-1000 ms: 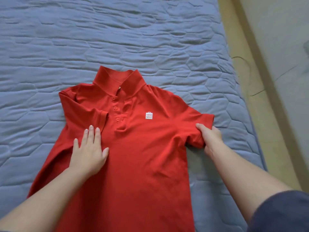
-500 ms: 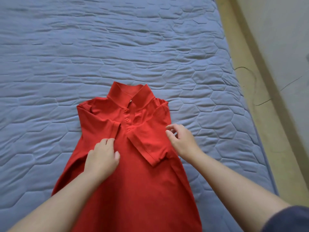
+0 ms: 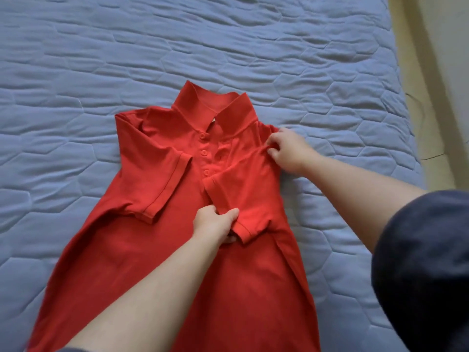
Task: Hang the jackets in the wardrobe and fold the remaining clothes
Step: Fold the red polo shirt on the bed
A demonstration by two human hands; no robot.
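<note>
A red polo shirt lies front up on the blue quilted bed, collar pointing away from me. Both short sleeves are folded inward over the chest. My left hand grips the hem end of the right-side folded sleeve near the shirt's middle. My right hand pinches the fabric at the shirt's right shoulder, just below the collar. The shirt's lower part runs out of view at the bottom.
The bed's right edge meets a yellowish floor strip and a pale wall. A thin dark cable lies on that strip. My dark blue sleeve fills the lower right.
The right sleeve and side were folded inward over the chest. My right hand moved up to the shoulder; my left hand shifted right from the left sleeve onto the folded right sleeve.
</note>
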